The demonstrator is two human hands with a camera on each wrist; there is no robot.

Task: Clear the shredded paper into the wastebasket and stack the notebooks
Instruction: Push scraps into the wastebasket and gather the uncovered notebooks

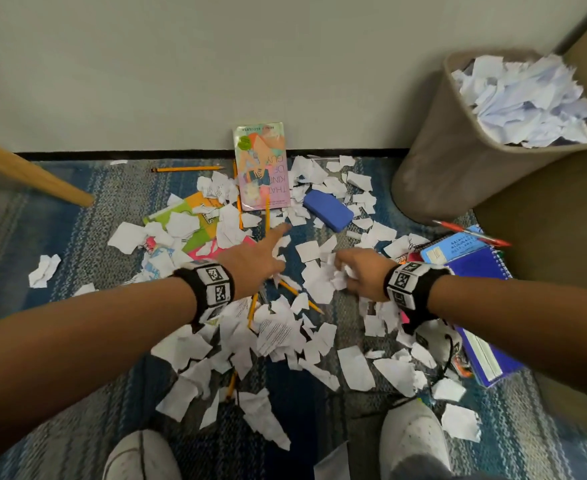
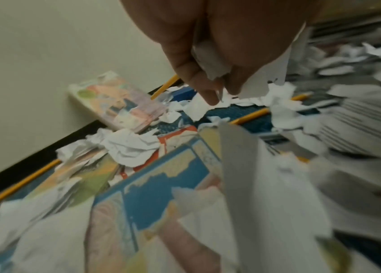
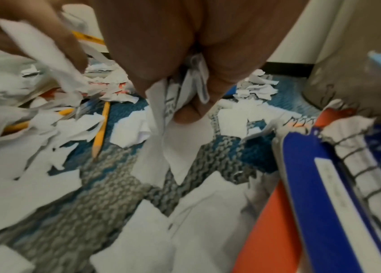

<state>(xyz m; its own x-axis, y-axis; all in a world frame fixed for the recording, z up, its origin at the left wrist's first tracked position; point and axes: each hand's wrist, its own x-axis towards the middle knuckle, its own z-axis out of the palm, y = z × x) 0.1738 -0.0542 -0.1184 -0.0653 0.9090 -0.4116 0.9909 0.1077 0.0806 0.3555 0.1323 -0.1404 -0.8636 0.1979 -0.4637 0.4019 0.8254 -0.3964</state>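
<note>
Meanwhile, both hands gather shredded paper (image 1: 314,282) off the carpet (image 1: 87,216), with the wastebasket (image 1: 458,161) already heaped.

The right hand (image 1: 359,271) has its fingers (image 3: 188,112) curled round a crumpled wad; the left hand (image 2: 208,46) pinches scraps while one finger points forward. The scraps look light, soft and likely to slip loose, so bunching them into a fist should serve best. The blue spiral notebook (image 1: 475,261), stiff and flat, lies just right of that hand, near the basket; take it by its free edge. Pencils (image 1: 250,306) lie tangled among the scraps, and the wall (image 1: 181,64) closes off the far side.
</note>
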